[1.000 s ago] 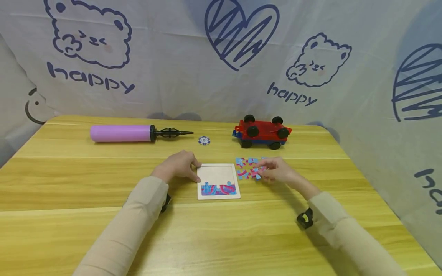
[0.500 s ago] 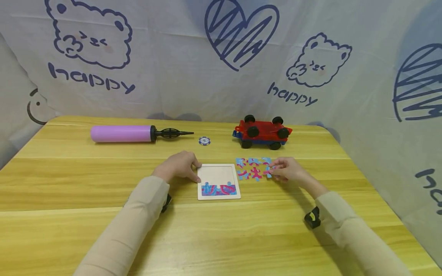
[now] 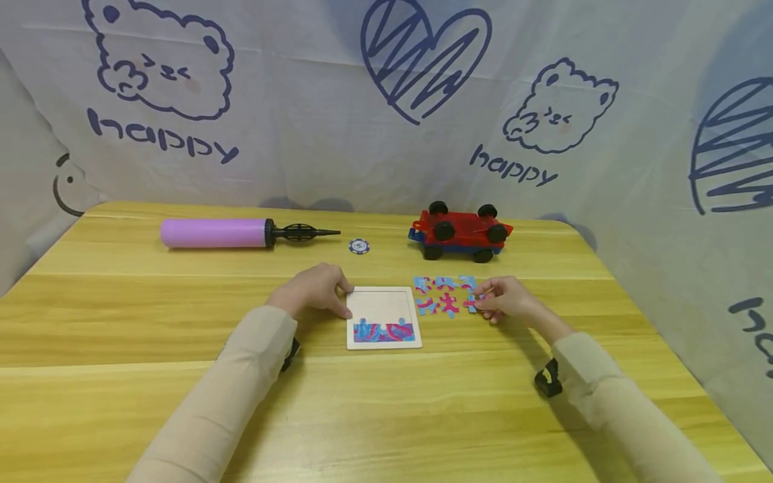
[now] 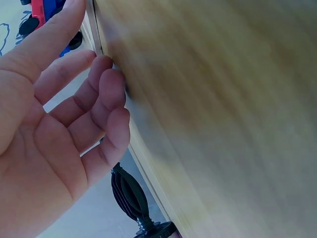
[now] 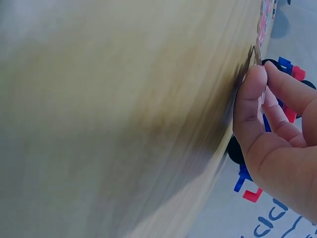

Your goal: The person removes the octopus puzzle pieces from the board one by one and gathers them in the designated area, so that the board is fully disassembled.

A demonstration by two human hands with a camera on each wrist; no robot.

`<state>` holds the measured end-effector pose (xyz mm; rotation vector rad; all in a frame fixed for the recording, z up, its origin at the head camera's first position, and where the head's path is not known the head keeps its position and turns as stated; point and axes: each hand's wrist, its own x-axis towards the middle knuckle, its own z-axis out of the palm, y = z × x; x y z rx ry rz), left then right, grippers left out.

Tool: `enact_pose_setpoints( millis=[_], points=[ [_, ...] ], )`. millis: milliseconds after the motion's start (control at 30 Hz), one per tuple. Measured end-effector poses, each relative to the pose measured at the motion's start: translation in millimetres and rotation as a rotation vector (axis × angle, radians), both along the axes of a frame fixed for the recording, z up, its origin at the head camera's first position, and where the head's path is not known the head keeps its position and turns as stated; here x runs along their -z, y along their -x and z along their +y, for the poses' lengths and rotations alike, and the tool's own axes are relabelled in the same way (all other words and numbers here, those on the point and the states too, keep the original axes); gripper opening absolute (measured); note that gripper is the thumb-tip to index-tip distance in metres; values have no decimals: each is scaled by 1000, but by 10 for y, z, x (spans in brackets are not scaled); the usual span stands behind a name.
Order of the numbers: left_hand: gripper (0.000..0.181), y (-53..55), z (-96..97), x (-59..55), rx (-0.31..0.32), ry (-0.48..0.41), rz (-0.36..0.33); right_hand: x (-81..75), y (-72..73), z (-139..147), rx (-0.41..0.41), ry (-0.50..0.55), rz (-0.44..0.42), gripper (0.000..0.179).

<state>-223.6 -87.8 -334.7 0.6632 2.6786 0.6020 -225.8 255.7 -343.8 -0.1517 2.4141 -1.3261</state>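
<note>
A square, pale puzzle tray (image 3: 384, 304) lies on the table, with blue and purple pieces (image 3: 383, 333) along its near side. My left hand (image 3: 312, 290) touches the tray's left edge with thumb and forefinger apart; its other fingers are loosely bent in the left wrist view. To the right of the tray, loose pink and blue jigsaw pieces (image 3: 447, 302) lie in two rows. My right hand (image 3: 506, 300) pinches the right-hand jigsaw piece (image 3: 471, 304) of the near row between thumb and forefinger. Edge-on, that piece (image 5: 256, 55) shows thinly at the fingertips in the right wrist view.
Behind the tray lie a purple hand pump (image 3: 217, 233) with a black nozzle and a round blue-and-white chip (image 3: 359, 246). A red toy car (image 3: 465, 228), wheels up, rests on a blue one at the back right. A printed cloth (image 3: 338, 134) hangs behind the table.
My right hand has moved right, off the middle piece of the near row to the right-hand one, which has turned slightly in the fingers. My left hand stays at the tray.
</note>
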Motion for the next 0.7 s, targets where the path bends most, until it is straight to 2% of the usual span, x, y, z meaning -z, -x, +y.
enact_pose_setpoints(
  millis=[333,700],
  points=[
    [50,10,-6,-3,-7,1,5,43,39,-13,28,-137,71,28],
    [54,0,-7,11,-1,26,25,8,31,-36,19,-212,126,22]
  ],
)
